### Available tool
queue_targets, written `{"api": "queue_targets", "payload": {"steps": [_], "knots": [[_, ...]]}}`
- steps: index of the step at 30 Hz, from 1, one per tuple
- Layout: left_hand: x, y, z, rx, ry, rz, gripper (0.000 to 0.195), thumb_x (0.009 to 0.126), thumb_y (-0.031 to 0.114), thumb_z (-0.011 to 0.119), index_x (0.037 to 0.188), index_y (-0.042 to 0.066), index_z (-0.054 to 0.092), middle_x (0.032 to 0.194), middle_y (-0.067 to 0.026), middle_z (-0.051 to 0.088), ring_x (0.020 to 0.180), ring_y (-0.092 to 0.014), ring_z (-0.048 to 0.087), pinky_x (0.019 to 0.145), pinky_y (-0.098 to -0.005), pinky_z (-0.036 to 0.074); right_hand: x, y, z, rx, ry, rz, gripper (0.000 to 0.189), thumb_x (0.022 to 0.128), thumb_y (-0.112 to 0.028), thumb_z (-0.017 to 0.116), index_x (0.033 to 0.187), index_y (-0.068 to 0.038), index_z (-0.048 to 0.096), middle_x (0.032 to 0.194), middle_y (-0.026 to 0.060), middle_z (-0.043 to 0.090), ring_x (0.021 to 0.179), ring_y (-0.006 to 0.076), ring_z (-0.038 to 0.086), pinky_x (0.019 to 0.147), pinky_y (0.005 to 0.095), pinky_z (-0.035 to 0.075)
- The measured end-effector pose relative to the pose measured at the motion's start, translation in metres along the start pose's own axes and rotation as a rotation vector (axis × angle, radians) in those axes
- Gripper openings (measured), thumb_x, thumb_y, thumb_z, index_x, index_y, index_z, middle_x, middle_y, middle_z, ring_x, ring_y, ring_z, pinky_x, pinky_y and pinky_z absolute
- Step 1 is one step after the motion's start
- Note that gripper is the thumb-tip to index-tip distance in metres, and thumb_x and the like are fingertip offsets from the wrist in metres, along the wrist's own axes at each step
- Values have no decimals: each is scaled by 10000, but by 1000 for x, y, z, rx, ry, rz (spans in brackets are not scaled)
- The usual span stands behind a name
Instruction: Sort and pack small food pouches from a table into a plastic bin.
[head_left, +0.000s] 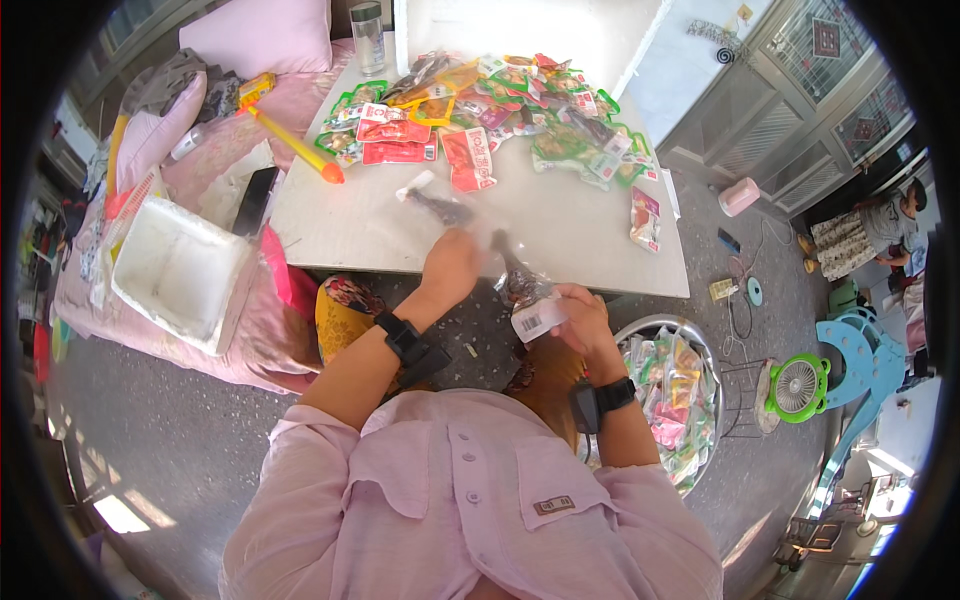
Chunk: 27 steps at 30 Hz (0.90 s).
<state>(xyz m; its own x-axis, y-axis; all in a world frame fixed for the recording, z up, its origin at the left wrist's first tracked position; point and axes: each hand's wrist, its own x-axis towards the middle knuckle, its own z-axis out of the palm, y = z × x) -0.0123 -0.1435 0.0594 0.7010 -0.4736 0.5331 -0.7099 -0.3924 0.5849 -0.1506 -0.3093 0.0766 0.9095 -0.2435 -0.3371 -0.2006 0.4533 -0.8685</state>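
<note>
My right hand (585, 319) grips a clear vacuum pack with a dark poultry drumstick (521, 281), by the end bearing a white barcode label. That pack hangs over the near edge of the white table (352, 225). Curled at the table's edge, my left hand (452, 262) is blurred. Just beyond its knuckles lies another packed dark drumstick (442, 206), and whether the fingers hold it is hidden. Farther back spreads a heap of colourful snack packs (487, 105), many with green edges. A red pack (469, 159) lies at the heap's front, and a small pack (645, 217) lies apart at the right.
A metal basin (712, 375) full of snack packs stands by my right side. On the table stand a foam box (525, 26) and a glass bottle (367, 37). An empty foam tray (176, 266) rests on the bed at left. A green fan (796, 386) and a person (896, 217) are farther right.
</note>
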Motion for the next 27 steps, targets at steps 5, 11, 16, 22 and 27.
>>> {"api": "queue_targets", "payload": {"steps": [5,11,16,22,27], "knots": [[-1,16,-6,115,2,120,20,648,36,480,657,18,480,682,-123,479,677,-294,471,582,-376,397,31,13,-17,-4,-112,145,144,726,-16,416,862,-12,465,702,90,526,497,154,498,386,227,402],[-3,13,-4,164,-5,77,31,635,41,487,657,23,476,693,-120,479,684,-291,476,592,-369,406,64,15,-2,125,-237,121,143,708,-4,412,837,-20,471,693,85,530,471,147,487,373,229,391],[-7,13,-9,211,-9,96,35,623,66,473,649,48,488,692,-104,481,681,-274,479,590,-355,402,88,18,14,100,-393,138,158,714,-9,413,858,-31,474,713,76,531,523,146,499,398,222,398],[-11,8,-7,179,-32,53,41,650,51,486,641,26,454,684,-116,466,679,-294,466,584,-375,395,94,12,55,185,-205,118,233,737,-43,441,966,-8,421,740,70,520,576,132,508,411,211,398],[-16,5,-7,158,-15,91,50,648,57,488,657,30,447,699,-121,458,670,-297,463,566,-375,393,78,18,56,-64,-94,160,341,736,-70,468,1048,13,359,720,82,506,507,117,492,361,197,359]]}}
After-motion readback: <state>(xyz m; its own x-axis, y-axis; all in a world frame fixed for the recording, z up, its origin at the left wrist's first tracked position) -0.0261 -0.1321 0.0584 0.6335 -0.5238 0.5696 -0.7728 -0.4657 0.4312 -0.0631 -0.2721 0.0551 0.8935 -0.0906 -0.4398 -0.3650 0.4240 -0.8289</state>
